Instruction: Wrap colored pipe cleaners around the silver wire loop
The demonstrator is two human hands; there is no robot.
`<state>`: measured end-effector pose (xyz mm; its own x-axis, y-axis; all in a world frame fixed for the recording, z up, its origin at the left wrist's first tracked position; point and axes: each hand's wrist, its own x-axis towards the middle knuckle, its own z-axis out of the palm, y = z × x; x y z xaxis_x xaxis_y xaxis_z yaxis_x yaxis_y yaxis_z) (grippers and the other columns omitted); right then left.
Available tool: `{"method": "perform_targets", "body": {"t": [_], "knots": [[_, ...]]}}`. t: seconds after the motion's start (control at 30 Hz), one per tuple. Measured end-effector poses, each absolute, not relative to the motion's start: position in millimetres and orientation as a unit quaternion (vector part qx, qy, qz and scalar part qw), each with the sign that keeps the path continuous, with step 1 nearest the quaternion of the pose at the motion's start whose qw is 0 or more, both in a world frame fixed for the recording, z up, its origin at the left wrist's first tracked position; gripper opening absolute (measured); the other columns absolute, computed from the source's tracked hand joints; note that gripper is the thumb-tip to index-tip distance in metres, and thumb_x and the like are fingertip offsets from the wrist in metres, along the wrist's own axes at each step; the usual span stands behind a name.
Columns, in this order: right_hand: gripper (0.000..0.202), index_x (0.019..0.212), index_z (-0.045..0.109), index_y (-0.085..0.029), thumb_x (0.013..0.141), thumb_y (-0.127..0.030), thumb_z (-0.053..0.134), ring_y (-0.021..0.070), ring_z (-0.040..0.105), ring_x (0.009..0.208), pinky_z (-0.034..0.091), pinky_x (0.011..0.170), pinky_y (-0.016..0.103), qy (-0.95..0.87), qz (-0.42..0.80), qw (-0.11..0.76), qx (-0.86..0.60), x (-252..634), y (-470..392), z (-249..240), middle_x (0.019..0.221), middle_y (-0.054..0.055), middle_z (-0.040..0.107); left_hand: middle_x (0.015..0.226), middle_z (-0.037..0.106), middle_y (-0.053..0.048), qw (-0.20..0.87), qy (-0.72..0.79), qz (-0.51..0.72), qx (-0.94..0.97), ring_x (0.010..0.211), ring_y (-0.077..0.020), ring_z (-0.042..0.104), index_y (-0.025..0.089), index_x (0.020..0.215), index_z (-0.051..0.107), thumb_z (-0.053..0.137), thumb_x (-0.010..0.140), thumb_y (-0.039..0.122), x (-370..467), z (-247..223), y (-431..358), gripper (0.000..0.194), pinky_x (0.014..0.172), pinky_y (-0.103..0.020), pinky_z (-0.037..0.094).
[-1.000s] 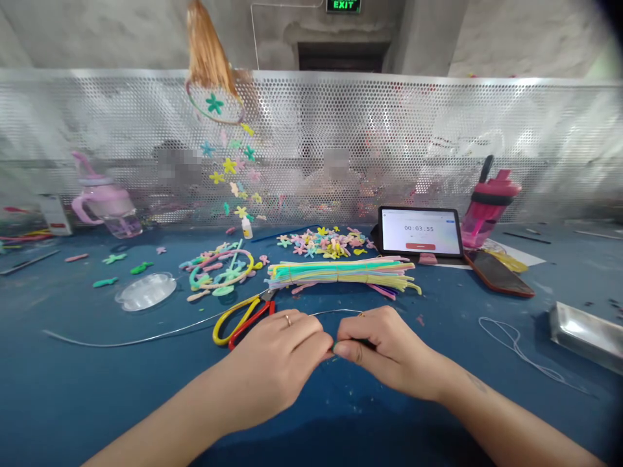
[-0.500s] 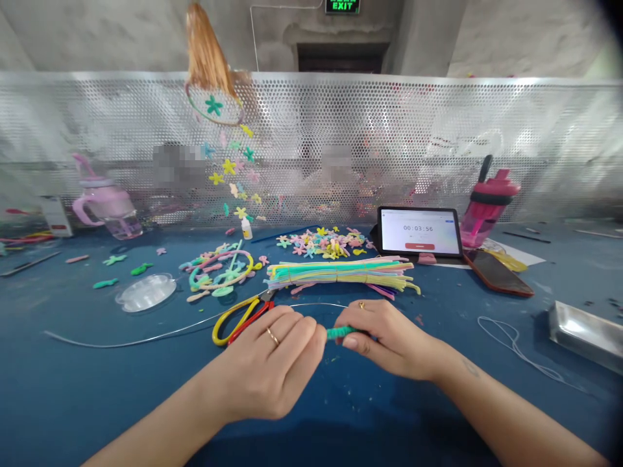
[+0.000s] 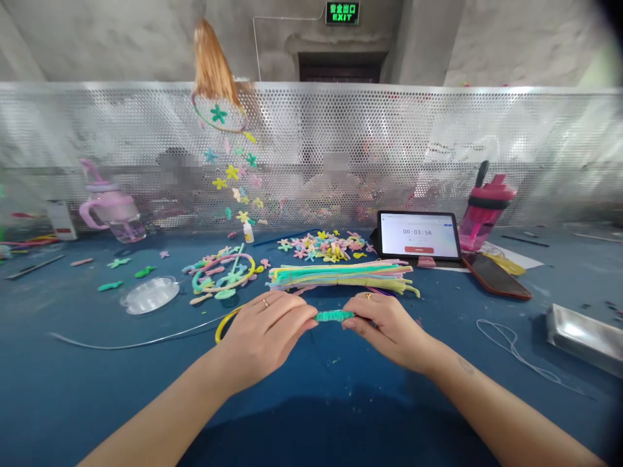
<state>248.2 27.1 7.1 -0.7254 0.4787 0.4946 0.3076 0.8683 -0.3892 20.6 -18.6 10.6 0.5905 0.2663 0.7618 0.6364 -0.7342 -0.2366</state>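
Observation:
A teal pipe cleaner [image 3: 334, 316], wound into a tight coil, is stretched level between my two hands. My left hand [image 3: 265, 334] pinches its left end, and my right hand [image 3: 392, 332] grips the right end between thumb and fingers. A thin clear wire [image 3: 131, 346] trails to the left from near my left hand; whether it joins the coil is hidden. Just beyond my hands lies a bundle of pastel pipe cleaners [image 3: 335, 275]. The yellow handle of scissors [image 3: 222, 325] shows behind my left hand, which covers the rest.
Behind the bundle is a pile of small pipe-cleaner flowers [image 3: 326, 245]. A decorated hoop [image 3: 224, 269], a clear dish [image 3: 150, 295] and a pink jug [image 3: 114, 211] are left. Rightward are a tablet [image 3: 418, 235], phone [image 3: 496, 275], pink bottle [image 3: 484, 214], cord [image 3: 516, 350] and metal box [image 3: 588, 334].
My hands have drawn apart slightly, so more of the teal coil shows between them. My left hand has moved up and left, now covering the red scissors handle. The camera view has tilted up slightly.

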Motion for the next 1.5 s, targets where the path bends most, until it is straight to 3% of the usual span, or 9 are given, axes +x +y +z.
{"method": "perform_targets", "body": {"t": [0.3, 0.5, 0.67, 1.1, 1.33, 1.5], "knots": [[0.028, 0.078, 0.056, -0.016, 0.095, -0.030, 0.038, 0.0139, 0.045, 0.063, 0.034, 0.059, 0.025, -0.935, 0.104, 0.263, -0.213, 248, 29, 1, 0.065, 0.002, 0.053, 0.077, 0.062, -0.003, 0.242, -0.291, -0.339, -0.861, 0.071, -0.0148, 0.057, 0.015, 0.091, 0.057, 0.053, 0.085, 0.013, 21, 3, -19, 0.008, 0.068, -0.030, 0.047], [0.028, 0.082, 0.059, -0.015, 0.094, -0.030, 0.038, 0.0156, 0.048, 0.068, 0.037, 0.064, 0.027, -0.951, 0.079, 0.245, -0.171, 249, 31, 6, 0.070, 0.005, 0.058, 0.070, 0.059, -0.002, 0.066, -0.337, -0.292, -0.893, 0.064, -0.0131, 0.054, 0.016, 0.081, 0.058, 0.047, 0.087, 0.020, 24, 14, -24, 0.014, 0.060, -0.026, 0.044], [0.029, 0.082, 0.059, -0.015, 0.095, -0.030, 0.037, 0.0158, 0.048, 0.068, 0.036, 0.064, 0.028, -0.955, 0.058, 0.242, -0.163, 250, 33, 7, 0.070, 0.005, 0.059, 0.077, 0.063, -0.003, -0.029, -0.309, -0.268, -0.912, 0.070, -0.0119, 0.058, 0.018, 0.092, 0.062, 0.045, 0.090, 0.019, 14, 18, -19, 0.017, 0.065, -0.024, 0.044], [0.033, 0.076, 0.059, -0.015, 0.095, -0.030, 0.036, 0.0147, 0.047, 0.064, 0.037, 0.062, 0.027, -0.953, 0.069, 0.242, -0.170, 249, 32, 5, 0.065, 0.004, 0.057, 0.077, 0.064, -0.002, -0.016, -0.305, -0.248, -0.919, 0.069, -0.0121, 0.059, 0.018, 0.093, 0.063, 0.043, 0.092, 0.018, 11, 18, -17, 0.020, 0.061, -0.023, 0.042], [0.034, 0.076, 0.058, -0.015, 0.096, -0.032, 0.035, 0.0145, 0.047, 0.064, 0.037, 0.062, 0.027, -0.955, 0.081, 0.246, -0.148, 250, 31, 9, 0.065, 0.004, 0.056, 0.075, 0.065, -0.002, -0.064, -0.282, -0.260, -0.921, 0.069, -0.0114, 0.060, 0.019, 0.093, 0.065, 0.042, 0.092, 0.017, 10, 20, -17, 0.023, 0.062, -0.022, 0.044], [0.034, 0.075, 0.057, -0.016, 0.095, -0.031, 0.036, 0.0144, 0.048, 0.065, 0.037, 0.063, 0.026, -0.952, 0.086, 0.251, -0.154, 250, 31, 9, 0.065, 0.004, 0.056, 0.074, 0.064, -0.002, -0.025, -0.292, -0.250, -0.923, 0.068, -0.0115, 0.060, 0.019, 0.091, 0.064, 0.042, 0.092, 0.018, 12, 22, -18, 0.022, 0.061, -0.022, 0.043]]}}
